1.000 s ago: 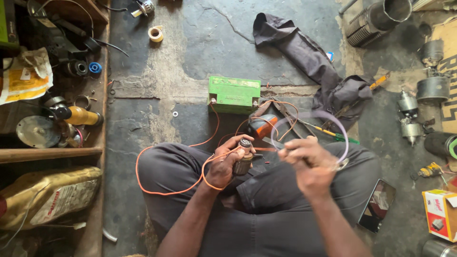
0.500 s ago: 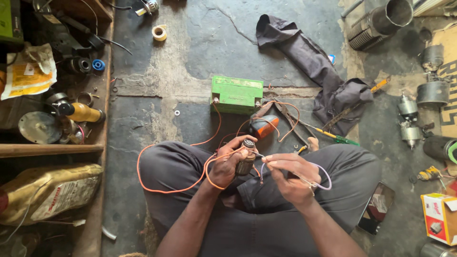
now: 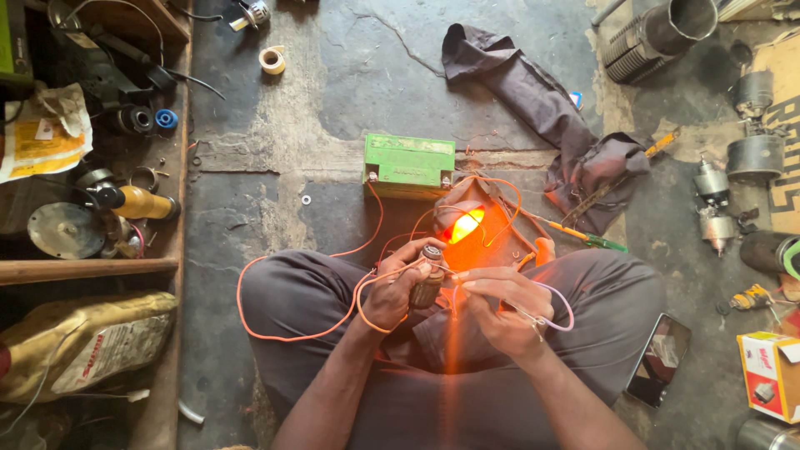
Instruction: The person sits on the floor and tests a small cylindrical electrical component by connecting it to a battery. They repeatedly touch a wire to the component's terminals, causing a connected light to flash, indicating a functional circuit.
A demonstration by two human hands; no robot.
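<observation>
One view to go on, the head camera looking down at crossed legs on a cracked concrete floor, so we'll just walk through it.

Big change first: the lamp just past the knees is now glowing bright orange, with a streak of flare running down over the lap. Half a second ago we saw it as a dull orange lump with no glow. Our read is that current is now getting through the wiring, though we can't see the actual contact point.

Left hand: fingers curled shut around a small brownish cylinder, held upright over the lap with its metal cap on top. It hasn't really shifted from the earlier shots.

Right hand: it has come in from the right and now sits just beside the cylinder. Thumb and forefinger pinch a thin wire end aimed at the cap, and the other fingers are loosely folded over a pale wire that loops off to the right.

An orange wire swings wide over the left thigh and heads up toward the green battery, which sits on the floor just beyond the lamp.

Stuff around:
- dark cloth far right of the battery
- screwdriver near the right knee
- phone on the floor by the right thigh
- cluttered wooden shelf along the left
- roll of tape far off, top left
</observation>
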